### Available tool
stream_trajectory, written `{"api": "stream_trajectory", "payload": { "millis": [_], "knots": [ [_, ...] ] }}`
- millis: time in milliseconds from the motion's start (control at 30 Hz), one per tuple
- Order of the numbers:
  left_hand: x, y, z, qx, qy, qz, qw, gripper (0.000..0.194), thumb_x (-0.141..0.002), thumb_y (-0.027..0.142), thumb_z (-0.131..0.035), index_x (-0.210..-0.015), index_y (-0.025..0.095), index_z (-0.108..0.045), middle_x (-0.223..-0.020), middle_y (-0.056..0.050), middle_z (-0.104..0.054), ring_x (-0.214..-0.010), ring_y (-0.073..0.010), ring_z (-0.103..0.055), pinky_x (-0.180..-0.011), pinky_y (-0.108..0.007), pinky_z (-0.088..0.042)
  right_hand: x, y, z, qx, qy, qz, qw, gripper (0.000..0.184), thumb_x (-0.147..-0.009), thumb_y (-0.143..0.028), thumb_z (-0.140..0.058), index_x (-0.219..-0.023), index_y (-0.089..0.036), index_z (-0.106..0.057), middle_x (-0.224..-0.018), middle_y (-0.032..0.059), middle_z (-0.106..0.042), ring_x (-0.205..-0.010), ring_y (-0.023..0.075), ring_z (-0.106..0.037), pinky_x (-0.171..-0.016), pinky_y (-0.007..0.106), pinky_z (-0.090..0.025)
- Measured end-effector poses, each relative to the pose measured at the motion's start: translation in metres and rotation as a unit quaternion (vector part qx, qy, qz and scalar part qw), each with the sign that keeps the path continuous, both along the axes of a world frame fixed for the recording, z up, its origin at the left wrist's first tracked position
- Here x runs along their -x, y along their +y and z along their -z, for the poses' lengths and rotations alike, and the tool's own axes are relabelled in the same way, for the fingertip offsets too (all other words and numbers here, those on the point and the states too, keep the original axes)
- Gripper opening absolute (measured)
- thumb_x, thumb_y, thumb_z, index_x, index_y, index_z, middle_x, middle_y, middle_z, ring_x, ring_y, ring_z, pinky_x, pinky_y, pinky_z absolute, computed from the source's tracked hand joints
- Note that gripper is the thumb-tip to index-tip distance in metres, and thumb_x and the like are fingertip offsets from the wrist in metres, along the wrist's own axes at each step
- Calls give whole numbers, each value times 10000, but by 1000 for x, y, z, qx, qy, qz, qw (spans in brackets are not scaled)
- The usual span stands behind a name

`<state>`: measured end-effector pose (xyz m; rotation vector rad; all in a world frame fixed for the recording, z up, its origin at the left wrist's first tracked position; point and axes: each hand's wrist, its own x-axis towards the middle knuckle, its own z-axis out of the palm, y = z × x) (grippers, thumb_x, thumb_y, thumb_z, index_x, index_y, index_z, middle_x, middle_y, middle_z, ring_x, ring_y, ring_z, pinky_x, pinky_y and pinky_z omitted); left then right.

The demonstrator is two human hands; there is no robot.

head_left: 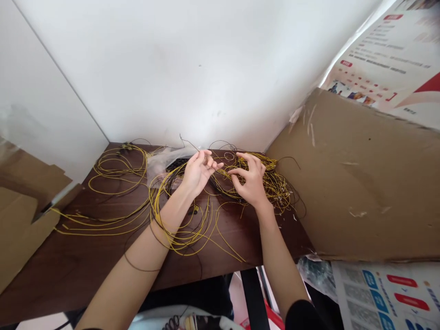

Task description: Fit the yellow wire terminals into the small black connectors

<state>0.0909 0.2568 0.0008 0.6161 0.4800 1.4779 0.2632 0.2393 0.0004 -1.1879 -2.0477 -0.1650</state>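
Observation:
My left hand [197, 173] is raised over the table with thumb and index finger pinched on a thin dark wire [188, 141], whose free end sticks up to the left. Its other fingers are loosely curled. A loose coil of yellow wire [156, 204] and dark wire loops round my left wrist and forearm, its lower turns resting on the table. To the right, my right hand [250, 181] hovers with thumb and fingers apart, and I see nothing held in it. Beneath and beyond it lies a tangled heap of yellow wires [280, 188] with small pale ends.
More yellow wire loops [118, 172] lie at the back left of the brown table [113, 256], near a clear plastic bag [161, 162]. Cardboard [364, 197] stands along the right side, and more cardboard [20, 229] at the left. A white wall [192, 78] closes the back.

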Motion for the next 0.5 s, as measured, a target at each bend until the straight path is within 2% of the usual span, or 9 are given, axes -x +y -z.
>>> {"api": "stream_trajectory", "payload": {
  "millis": [67, 133, 233, 333, 500],
  "knots": [
    [-1, -2, -3, -4, -7, 10, 1000, 296, -978, 206, -317, -789, 154, -538, -518, 43, -440, -516, -89, -498, -757, -307, -527, 5, 1, 5, 27, -26, 21, 999, 139, -833, -237, -591, -846, -269, -725, -1359, 27, -496, -1281, 276, -369, -1008, 474, -293],
    [-2, -3, -6, -10, -16, 27, 999, 292, -977, 199, -322, -789, 153, -541, -514, 47, -411, -502, -84, -464, -688, -265, -509, 8, 2, 11, 60, -46, 28, 997, 185, -884, -293, -543, -937, -282, -720, -1409, 37, -447, -1310, 279, -328, -1016, 487, -276],
    [-4, -6, -8, -22, -30, 54, 998, 287, -975, 187, -327, -800, 149, -551, -518, 50, -384, -496, -81, -432, -635, -240, -479, 9, 4, 16, 115, -67, 13, 991, 252, -930, -292, -462, -1033, -300, -692, -1470, 51, -370, -1335, 288, -286, -1006, 510, -276],
    [-5, -8, -9, -31, -30, 70, 997, 296, -979, 203, -321, -808, 156, -558, -526, 50, -368, -502, -80, -426, -643, -241, -472, 8, 5, 17, 149, -59, -6, 987, 223, -922, -301, -477, -986, -293, -691, -1466, 57, -373, -1332, 302, -289, -994, 534, -285],
    [-5, -10, -11, -33, -8, 78, 996, 275, -977, 257, -354, -814, 179, -561, -541, 52, -349, -513, -80, -421, -684, -245, -471, 5, 5, 10, 162, 28, -22, 986, 149, -878, -356, -558, -890, -289, -691, -1379, 41, -473, -1286, 299, -358, -977, 550, -308]
  ]
}}
